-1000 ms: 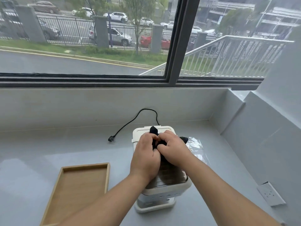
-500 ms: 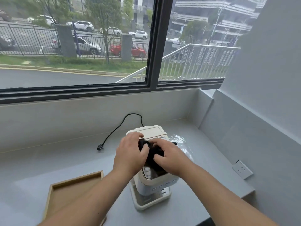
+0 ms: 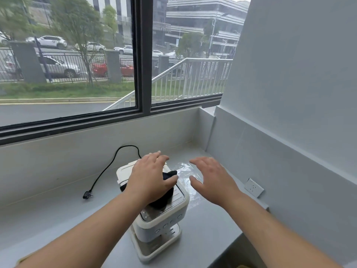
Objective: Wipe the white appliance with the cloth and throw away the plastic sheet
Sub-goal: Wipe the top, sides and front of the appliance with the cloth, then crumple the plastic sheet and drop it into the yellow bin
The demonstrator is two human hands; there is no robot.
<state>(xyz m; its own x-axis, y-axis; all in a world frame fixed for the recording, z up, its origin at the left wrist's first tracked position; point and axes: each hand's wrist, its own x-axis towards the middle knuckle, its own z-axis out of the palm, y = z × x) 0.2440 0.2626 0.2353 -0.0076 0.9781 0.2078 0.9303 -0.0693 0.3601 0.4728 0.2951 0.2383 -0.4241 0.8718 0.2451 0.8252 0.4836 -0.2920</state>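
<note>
The white appliance [image 3: 160,227] stands on the grey counter [image 3: 58,206] in the lower middle of the head view. A dark cloth [image 3: 164,198] lies bunched on its top. My left hand [image 3: 152,176] hovers flat over the cloth with fingers spread; whether it touches is unclear. My right hand [image 3: 212,180] is open, palm down, to the right of the appliance, above the clear plastic sheet [image 3: 185,171] that lies on the counter beside the appliance. Neither hand grips anything.
The appliance's black cord [image 3: 108,167] runs left to a plug [image 3: 87,195] on the counter. A wall socket [image 3: 253,187] sits on the right wall. The window ledge wall rises behind; the counter's front edge drops off at lower right. A corner of a wooden tray [image 3: 25,257] shows at lower left.
Both hands let go of the cloth, which now rests on the appliance. My right hand moved right, over the plastic sheet. The camera turned up and to the right.
</note>
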